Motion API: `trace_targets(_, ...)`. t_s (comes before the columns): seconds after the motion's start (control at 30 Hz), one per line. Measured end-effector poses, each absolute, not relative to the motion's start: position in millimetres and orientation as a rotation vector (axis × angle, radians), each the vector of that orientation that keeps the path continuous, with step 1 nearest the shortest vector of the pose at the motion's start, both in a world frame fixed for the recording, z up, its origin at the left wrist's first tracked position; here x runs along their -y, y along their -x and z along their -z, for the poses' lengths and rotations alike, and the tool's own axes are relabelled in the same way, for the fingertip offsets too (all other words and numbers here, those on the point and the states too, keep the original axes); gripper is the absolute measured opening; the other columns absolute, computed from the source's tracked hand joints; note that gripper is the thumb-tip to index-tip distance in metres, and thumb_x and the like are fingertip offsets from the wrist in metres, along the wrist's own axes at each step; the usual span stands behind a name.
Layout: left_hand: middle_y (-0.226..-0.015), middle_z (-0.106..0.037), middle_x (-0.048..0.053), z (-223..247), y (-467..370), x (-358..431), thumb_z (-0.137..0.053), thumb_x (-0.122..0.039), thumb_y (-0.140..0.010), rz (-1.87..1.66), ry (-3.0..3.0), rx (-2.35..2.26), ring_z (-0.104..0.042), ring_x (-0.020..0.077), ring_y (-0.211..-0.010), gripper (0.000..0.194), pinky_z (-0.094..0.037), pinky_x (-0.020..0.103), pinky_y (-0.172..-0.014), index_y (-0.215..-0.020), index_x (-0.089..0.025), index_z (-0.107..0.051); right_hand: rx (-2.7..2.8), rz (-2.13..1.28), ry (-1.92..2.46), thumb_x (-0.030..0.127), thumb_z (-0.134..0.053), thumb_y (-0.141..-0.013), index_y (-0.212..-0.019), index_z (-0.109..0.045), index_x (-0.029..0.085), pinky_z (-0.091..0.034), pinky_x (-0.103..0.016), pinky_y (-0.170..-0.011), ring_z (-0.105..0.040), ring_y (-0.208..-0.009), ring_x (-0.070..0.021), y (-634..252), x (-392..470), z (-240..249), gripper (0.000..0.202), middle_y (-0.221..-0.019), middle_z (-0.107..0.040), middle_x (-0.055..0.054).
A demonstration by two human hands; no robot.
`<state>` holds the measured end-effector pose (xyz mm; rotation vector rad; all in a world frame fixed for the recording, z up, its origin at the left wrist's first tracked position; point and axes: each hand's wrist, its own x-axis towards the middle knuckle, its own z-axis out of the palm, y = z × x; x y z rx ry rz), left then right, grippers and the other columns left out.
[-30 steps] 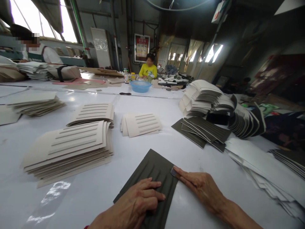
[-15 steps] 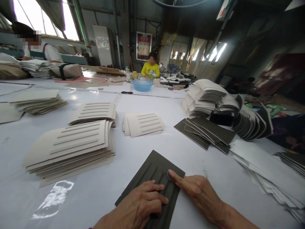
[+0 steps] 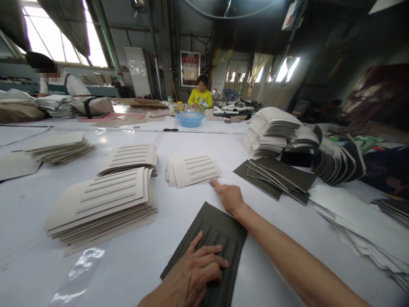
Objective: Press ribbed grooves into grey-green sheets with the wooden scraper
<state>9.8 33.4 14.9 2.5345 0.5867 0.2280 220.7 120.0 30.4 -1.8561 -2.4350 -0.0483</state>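
My left hand (image 3: 201,268) lies with fingers spread on a dark grey-green panel (image 3: 204,213) that has raised parallel ridges. My right hand (image 3: 228,197) is past the panel's far edge, its forearm passing over the right side. Its fingers are curled, with a small grey flat piece (image 3: 211,182) at the tip of the foremost finger; the exact kind is unclear. That piece is close to the front right corner of a small stack of cream sheets (image 3: 194,170) with dark ridge strips.
Taller stacks of cream ribbed pieces (image 3: 108,192) stand at left. Dark panels (image 3: 277,175) overlap at right, before piled curved pieces (image 3: 271,128). White sheets (image 3: 351,221) lie at the right edge. Farther back are a blue basin (image 3: 189,120) and a person in yellow (image 3: 200,98).
My right hand has lifted off the panel and reached forward to near the small cream stack, carrying the grey piece. My left hand stays on the panel, its fingers spread wider.
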Motion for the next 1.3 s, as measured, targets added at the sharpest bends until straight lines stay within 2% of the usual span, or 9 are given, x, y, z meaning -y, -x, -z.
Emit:
trace_targets(0.1,-0.148,-0.046,-0.004,4.6,-14.0,-28.8,-0.043,0.002,-0.069,-0.304,-2.571,-0.855,-0.034,0.0209,-0.142,0.058,-0.006,0.058,-0.12,-0.119,-0.028,-0.052,2.312,0.007,1.866,0.037,-0.061,-0.094,-0.123,-0.057,0.019,-0.053,-0.043,-0.087,-0.06,-0.105,-0.0231,-250.5,-107.8,-42.2,0.035,-0.125,-0.058,-0.008)
trace_targets(0.2,-0.154,-0.038,0.002,16.3,-23.1,-29.0,-0.042,0.0,-0.072,-0.405,-2.56,-1.198,-0.035,0.0275,-0.141,0.067,-0.016,0.065,-0.115,-0.134,-0.027,-0.047,2.256,-0.072,1.855,0.034,-0.053,-0.098,-0.125,-0.058,0.021,-0.054,-0.041,-0.088,-0.062,-0.105,-0.0218,-273.7,-75.6,-40.2,0.03,-0.126,-0.06,-0.008)
trace_targets(0.3,-0.152,-0.04,0.006,7.8,-31.8,-37.6,-0.047,-0.009,-0.08,-0.44,-2.529,-1.383,-0.043,0.0346,-0.131,0.06,-0.035,0.063,-0.101,-0.138,-0.025,-0.047,2.129,-0.347,1.798,0.029,-0.035,-0.104,-0.137,-0.054,0.028,-0.054,-0.031,-0.092,-0.063,-0.114,-0.0186,-281.7,-26.1,-23.2,0.037,-0.129,-0.064,-0.004)
trace_targets(0.37,-0.148,-0.046,0.008,-2.8,-33.9,-45.9,-0.054,-0.02,-0.085,-0.444,-2.511,-1.426,-0.049,0.0361,-0.122,0.051,-0.04,0.06,-0.093,-0.135,-0.026,-0.051,2.045,-0.514,1.748,0.031,-0.034,-0.103,-0.142,-0.048,0.032,-0.054,-0.029,-0.093,-0.062,-0.116,-0.0189,-278.8,5.6,-9.5,0.041,-0.13,-0.064,0.0)
trace_targets(0.47,-0.142,-0.051,0.009,-8.9,-30.7,-56.8,-0.066,-0.036,-0.084,-0.491,-2.536,-1.391,-0.047,0.0359,-0.123,0.046,-0.033,0.061,-0.1,-0.129,-0.028,-0.057,2.058,-0.473,1.756,0.027,-0.038,-0.1,-0.143,-0.046,0.035,-0.059,-0.028,-0.08,-0.071,-0.097,-0.0202,-270.2,32.7,5.1,0.045,-0.118,-0.07,0.0)
trace_targets(0.57,-0.149,-0.043,0.009,-0.3,-24.7,-62.1,-0.068,-0.046,-0.084,-0.554,-2.57,-1.369,-0.035,0.0369,-0.137,0.049,-0.019,0.065,-0.108,-0.129,-0.033,-0.055,2.134,-0.324,1.807,0.015,-0.038,-0.095,-0.143,-0.045,0.04,-0.059,-0.026,-0.068,-0.072,-0.079,-0.0189,-266.4,35.6,10.5,0.055,-0.107,-0.074,0.0)
trace_targets(0.73,-0.152,-0.04,0.009,9.2,-21.3,-62.2,-0.067,-0.049,-0.084,-0.559,-2.556,-1.376,-0.034,0.0372,-0.139,0.051,-0.021,0.065,-0.107,-0.13,-0.034,-0.053,2.264,-0.235,1.824,0.003,-0.037,-0.084,-0.149,-0.035,0.037,-0.055,-0.024,-0.062,-0.068,-0.068,-0.0175,-269.0,33.5,9.7,0.074,-0.089,-0.072,-0.001)
trace_targets(1.07,-0.15,-0.044,0.007,6.1,-24.9,-64.1,-0.075,-0.054,-0.075,-0.521,-2.521,-1.403,-0.037,0.039,-0.135,0.062,-0.019,0.067,-0.107,-0.128,-0.028,-0.054,2.476,-0.15,1.915,0.013,-0.041,-0.093,-0.148,-0.039,0.027,-0.047,-0.031,-0.069,-0.068,-0.081,-0.024,-212.8,-71.4,-21.8,0.057,-0.097,-0.07,-0.009)
trace_targets(1.3,-0.144,-0.051,0.009,-3.4,-15.2,-70.4,-0.067,-0.068,-0.075,-0.513,-2.516,-1.308,-0.044,0.0378,-0.127,0.068,-0.037,0.055,-0.097,-0.127,-0.025,-0.056,2.496,-0.229,1.782,0.022,-0.047,-0.095,-0.144,-0.044,0.028,-0.048,-0.029,-0.081,-0.066,-0.093,-0.0213,-207.5,-102.7,-32.9,0.05,-0.106,-0.071,-0.007)
